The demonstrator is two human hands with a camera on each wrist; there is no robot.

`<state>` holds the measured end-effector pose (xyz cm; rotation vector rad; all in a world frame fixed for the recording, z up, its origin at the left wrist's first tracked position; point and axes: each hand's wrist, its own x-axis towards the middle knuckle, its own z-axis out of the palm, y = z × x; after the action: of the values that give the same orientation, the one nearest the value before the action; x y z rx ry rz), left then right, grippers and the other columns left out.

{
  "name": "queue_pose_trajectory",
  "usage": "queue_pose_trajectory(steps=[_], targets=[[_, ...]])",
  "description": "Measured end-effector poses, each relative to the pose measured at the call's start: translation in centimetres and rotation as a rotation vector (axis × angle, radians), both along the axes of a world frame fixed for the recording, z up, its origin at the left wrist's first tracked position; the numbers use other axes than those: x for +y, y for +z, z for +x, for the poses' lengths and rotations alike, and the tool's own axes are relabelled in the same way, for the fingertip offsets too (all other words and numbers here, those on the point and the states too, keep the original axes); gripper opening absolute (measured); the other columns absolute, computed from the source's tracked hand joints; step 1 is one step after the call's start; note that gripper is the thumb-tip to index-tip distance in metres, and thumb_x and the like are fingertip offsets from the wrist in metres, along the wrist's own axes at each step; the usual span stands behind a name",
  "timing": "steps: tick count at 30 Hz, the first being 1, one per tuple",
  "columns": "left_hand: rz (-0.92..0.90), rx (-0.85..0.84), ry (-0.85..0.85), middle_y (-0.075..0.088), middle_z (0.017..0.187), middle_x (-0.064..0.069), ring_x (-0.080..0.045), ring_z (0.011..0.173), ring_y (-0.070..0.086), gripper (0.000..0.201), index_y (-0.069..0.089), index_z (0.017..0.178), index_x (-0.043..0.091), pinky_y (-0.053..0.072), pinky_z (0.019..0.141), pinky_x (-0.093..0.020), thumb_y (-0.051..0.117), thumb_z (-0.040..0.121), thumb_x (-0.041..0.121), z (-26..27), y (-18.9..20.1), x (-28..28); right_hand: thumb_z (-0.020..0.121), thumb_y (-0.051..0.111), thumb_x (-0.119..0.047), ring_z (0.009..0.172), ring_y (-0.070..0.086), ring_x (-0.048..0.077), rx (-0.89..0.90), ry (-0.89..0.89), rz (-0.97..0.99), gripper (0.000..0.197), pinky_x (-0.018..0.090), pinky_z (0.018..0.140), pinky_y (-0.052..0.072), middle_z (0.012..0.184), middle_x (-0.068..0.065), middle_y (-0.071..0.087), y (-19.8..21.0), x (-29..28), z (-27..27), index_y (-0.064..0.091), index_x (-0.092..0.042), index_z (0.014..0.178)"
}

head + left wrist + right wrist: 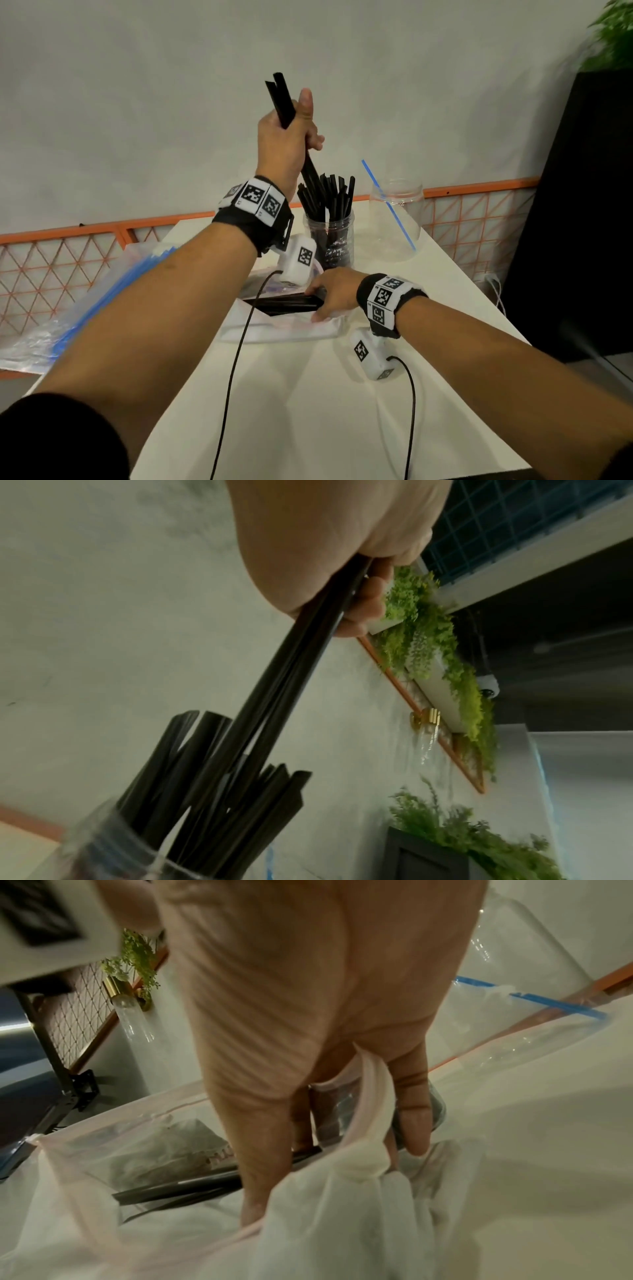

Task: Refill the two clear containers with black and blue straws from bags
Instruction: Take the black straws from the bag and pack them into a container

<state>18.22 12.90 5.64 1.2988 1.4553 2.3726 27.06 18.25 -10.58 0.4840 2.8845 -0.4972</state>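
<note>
Left hand: my left hand [289, 137] is raised above the bench [325, 394], fingers curled round a bundle of black straws [283, 101] whose lower ends dip into the left jar [330, 240].
Left jar: clear, upright, packed with black straws.
Right hand: my right hand [334, 293] reaches into the clear bag [284, 329] lying on the bench and grips more black straws [284, 303] there.
Right jar: the clear right jar [397, 219] holds one blue straw [388, 205], leaning.
Second bag: the bag of blue straws [82, 308] lies at the bench's left edge.
</note>
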Motion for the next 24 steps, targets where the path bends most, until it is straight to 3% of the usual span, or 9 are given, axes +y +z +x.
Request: queue_pose_trajectory(steps=[2, 7, 9, 13, 16, 19, 22, 24], targets=[[-0.048, 0.050, 0.049, 0.049, 0.048, -0.001, -0.020, 0.050, 0.051, 0.039, 0.051, 0.065, 0.012, 0.052, 0.064, -0.031, 0.056, 0.100, 0.028, -0.6, -0.4, 1.6, 0.076, 0.076, -0.045, 0.109, 0.059, 0.019, 0.004, 0.002, -0.010, 0.060, 0.034, 0.097, 0.050, 0.125, -0.003, 0.062, -0.1, 0.1, 0.1, 0.058, -0.028, 0.131], [-0.459, 0.256, 0.288, 0.056, 0.051, 0.007, -0.012, 0.052, 0.057, 0.057, 0.058, 0.053, 0.018, 0.050, 0.064, -0.028, 0.056, 0.091, 0.061, -2.2, -4.4, 4.2, 0.075, 0.077, -0.043, 0.109, 0.058, 0.017, 0.034, 0.005, -0.043, 0.056, 0.031, 0.098, 0.047, 0.121, -0.005, 0.063, -0.4, 0.5, 0.1, 0.061, -0.029, 0.127], [-0.565, 0.304, 0.324, 0.063, 0.056, 0.004, -0.014, 0.059, 0.064, 0.054, 0.062, 0.056, 0.016, 0.053, 0.069, -0.030, 0.060, 0.088, 0.059, -2.9, -5.4, 4.6, 0.075, 0.077, -0.043, 0.108, 0.058, 0.016, 0.036, 0.010, -0.059, 0.056, 0.030, 0.098, 0.047, 0.120, -0.006, 0.064, -0.5, 0.6, 0.0, 0.061, -0.029, 0.126], [-0.656, 0.395, 0.390, 0.071, 0.076, -0.005, -0.019, 0.074, 0.069, 0.045, 0.070, 0.078, 0.005, 0.054, 0.069, -0.029, 0.068, 0.085, 0.050, -3.4, -5.7, 4.8, 0.074, 0.078, -0.043, 0.108, 0.058, 0.016, 0.041, 0.011, -0.073, 0.058, 0.028, 0.096, 0.046, 0.120, -0.006, 0.063, -0.6, 0.8, -0.1, 0.060, -0.028, 0.128], [-0.586, 0.435, 0.479, 0.067, 0.080, 0.002, -0.019, 0.077, 0.065, 0.030, 0.064, 0.090, 0.013, 0.053, 0.072, -0.030, 0.070, 0.082, 0.042, -3.2, -5.1, 4.7, 0.074, 0.078, -0.043, 0.108, 0.058, 0.016, 0.041, 0.009, -0.078, 0.058, 0.029, 0.096, 0.047, 0.120, -0.006, 0.063, -0.7, 0.8, -0.1, 0.060, -0.029, 0.128], [-0.533, 0.589, 0.516, 0.062, 0.089, 0.002, -0.023, 0.083, 0.061, 0.036, 0.052, 0.113, 0.020, 0.050, 0.073, -0.034, 0.069, 0.085, 0.036, -3.0, -5.1, 4.5, 0.075, 0.077, -0.043, 0.109, 0.058, 0.016, 0.040, 0.008, -0.074, 0.058, 0.029, 0.097, 0.047, 0.122, -0.006, 0.062, -0.6, 0.8, -0.1, 0.060, -0.028, 0.128], [-0.747, 0.804, 0.585, 0.061, 0.114, -0.005, -0.028, 0.109, 0.054, 0.035, 0.055, 0.122, 0.020, 0.043, 0.091, -0.042, 0.053, 0.095, 0.043, -2.6, -5.8, 4.8, 0.076, 0.076, -0.044, 0.111, 0.057, 0.016, 0.026, 0.011, -0.060, 0.060, 0.028, 0.098, 0.046, 0.125, -0.005, 0.061, -0.4, 0.6, 0.0, 0.058, -0.028, 0.131], [-0.819, 0.797, 0.613, 0.054, 0.131, -0.007, -0.030, 0.124, 0.046, 0.042, 0.052, 0.132, 0.020, 0.036, 0.100, -0.046, 0.046, 0.098, 0.044, -2.5, -6.1, 4.8, 0.076, 0.076, -0.044, 0.112, 0.056, 0.016, 0.027, 0.007, -0.061, 0.060, 0.028, 0.099, 0.046, 0.126, -0.006, 0.060, -0.4, 0.5, 0.1, 0.057, -0.029, 0.131]])
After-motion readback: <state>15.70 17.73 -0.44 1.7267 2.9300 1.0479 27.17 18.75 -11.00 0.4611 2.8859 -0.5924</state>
